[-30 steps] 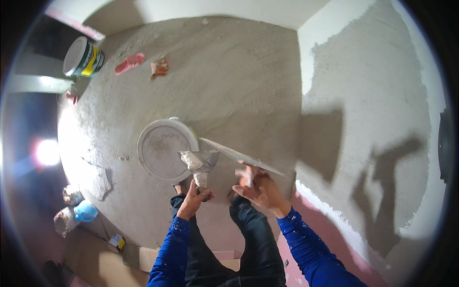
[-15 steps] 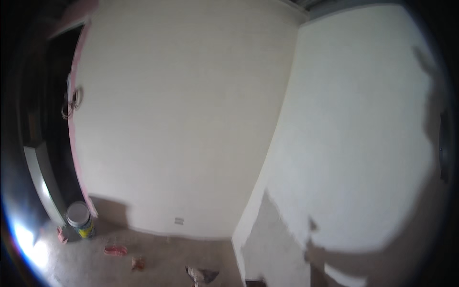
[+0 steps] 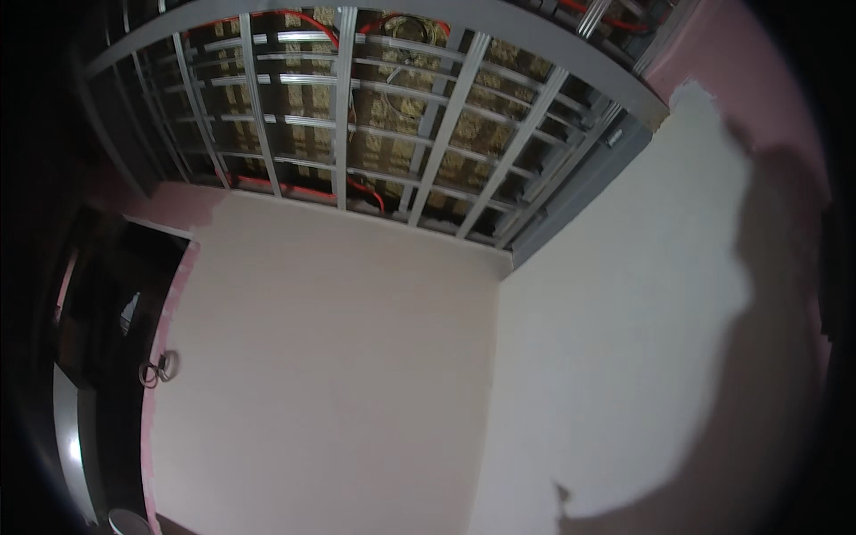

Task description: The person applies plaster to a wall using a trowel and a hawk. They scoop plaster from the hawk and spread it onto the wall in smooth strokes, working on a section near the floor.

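Observation:
Neither of my hands shows in the head view, so what they hold or touch is hidden. A large dark shadow of a person falls on the white right wall. Its lower left end tapers to a small pointed shape; what casts that shape cannot be made out. Left of the corner stands a smooth pale wall. The upper part of the right wall is pink, with a ragged border where the white coat meets it.
Overhead hangs an open ceiling frame of metal channels with red conduit. At the left is a dark doorway edged in pink. Coiled cable hangs beside it. A bucket's rim shows at the lower left.
My view has tilted up: the ceiling frame has come in, while the floor, with its pink slippers and most of the bucket, has dropped out. The rough grey patch low on the right wall is gone from view.

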Tool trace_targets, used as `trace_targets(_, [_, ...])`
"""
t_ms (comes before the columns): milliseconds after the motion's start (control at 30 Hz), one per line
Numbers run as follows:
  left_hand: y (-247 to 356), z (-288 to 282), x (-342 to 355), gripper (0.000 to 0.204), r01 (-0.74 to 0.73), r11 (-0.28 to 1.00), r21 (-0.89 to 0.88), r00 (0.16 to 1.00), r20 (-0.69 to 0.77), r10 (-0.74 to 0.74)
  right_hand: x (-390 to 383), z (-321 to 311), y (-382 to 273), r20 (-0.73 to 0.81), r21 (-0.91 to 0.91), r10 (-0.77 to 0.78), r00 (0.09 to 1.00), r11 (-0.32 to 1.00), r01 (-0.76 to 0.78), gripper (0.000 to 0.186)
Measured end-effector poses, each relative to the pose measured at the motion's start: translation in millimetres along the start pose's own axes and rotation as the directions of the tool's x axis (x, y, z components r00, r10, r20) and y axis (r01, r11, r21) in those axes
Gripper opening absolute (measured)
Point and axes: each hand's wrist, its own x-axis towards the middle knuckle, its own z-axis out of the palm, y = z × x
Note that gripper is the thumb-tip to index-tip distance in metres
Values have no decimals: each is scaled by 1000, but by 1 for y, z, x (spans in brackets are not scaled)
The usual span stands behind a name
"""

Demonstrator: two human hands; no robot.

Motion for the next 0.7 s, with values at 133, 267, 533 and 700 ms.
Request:
trace_targets(133, [31, -24, 13, 45, -48, 999, -17, 998, 45, 49, 21, -1, -27, 46, 28, -111, 993, 994, 110, 59])
trace_targets(267, [99, -40, 28, 52, -151, 987, -49, 972, 173, 157, 39, 11, -59, 138, 68, -246, 959, 969, 239, 54])
trace_targets(533, [278, 29, -49, 36, -327, 648, 688, 859, -68, 507, 64, 89, -47, 376, 153, -249, 893, 967, 205, 44])
trace_targets(700, [234, 53, -179, 38, -63, 782, 620, 901, -302, 312, 75, 135, 4, 477, 170, -113, 872, 985, 35, 39])
